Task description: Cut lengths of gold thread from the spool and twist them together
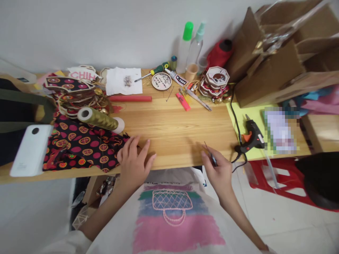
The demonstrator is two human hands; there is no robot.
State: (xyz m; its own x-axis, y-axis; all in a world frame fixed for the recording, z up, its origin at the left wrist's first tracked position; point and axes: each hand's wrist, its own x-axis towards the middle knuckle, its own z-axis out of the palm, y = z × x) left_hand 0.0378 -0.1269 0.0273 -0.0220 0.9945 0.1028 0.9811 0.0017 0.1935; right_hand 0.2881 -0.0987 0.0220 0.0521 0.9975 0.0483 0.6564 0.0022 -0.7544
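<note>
My left hand [136, 158] rests at the near edge of the wooden table, fingers spread and palm down. Its fingertips lie at the right end of a black cloth [79, 148] printed with magenta and orange rounds. In my right hand [218, 171], closed near the table's edge, is a small tool with a thin pointed tip [207, 146]; its kind is hard to make out. On the cloth, a spool of olive-gold thread [99, 119] lies on its side. A white phone [31, 150] sits at the cloth's left end.
Along the wall stand a green-capped bottle [184, 49], a spray bottle [196, 47] and stacked octagonal pieces [215, 79]. A glue gun [253, 135] with its black cord lies right, near a cardboard box [267, 70]. A red stool [280, 180] is below.
</note>
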